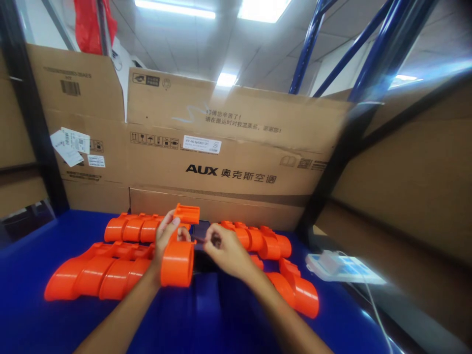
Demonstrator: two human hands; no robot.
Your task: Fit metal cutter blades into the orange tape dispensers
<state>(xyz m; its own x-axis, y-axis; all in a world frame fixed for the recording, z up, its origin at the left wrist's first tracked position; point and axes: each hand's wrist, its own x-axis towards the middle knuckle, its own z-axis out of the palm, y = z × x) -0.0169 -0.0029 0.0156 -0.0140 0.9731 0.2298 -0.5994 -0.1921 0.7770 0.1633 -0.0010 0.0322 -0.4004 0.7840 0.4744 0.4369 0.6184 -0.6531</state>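
Two bare forearms reach up from the bottom edge of the frame toward its centre, over a deep blue surface (29, 314).

The left hand (166, 237) grips an orange plastic part (179, 255), a short, wide tube whose open round end faces the viewer, with a flat rectangular tab rising from its far end. The thumb lies across the top of the part and the fingers (173, 223) curl around it, holding it just above the surface at the centre of the frame.

The right hand (224, 250) sits just right of the part. Its fingers are drawn together around something small and dark at the part's right side; motion blur makes it impossible to tell exactly what they pinch. A dark rectangular object (201, 230) lies on the surface directly behind both hands.

More orange parts of the same kind lie in rows on the surface: one long row (96, 275) at lower left, a shorter row (129, 228) behind it, a row (261, 241) right of centre, and a curved piece (298, 292) at lower right.

A white device with a trailing cable (342, 268) rests at the right edge of the surface.

Large brown cardboard boxes (236, 147) printed with "AUX" wall in the back. Blue steel shelving struts (309, 44) and ceiling lights show in the upper part of the frame.
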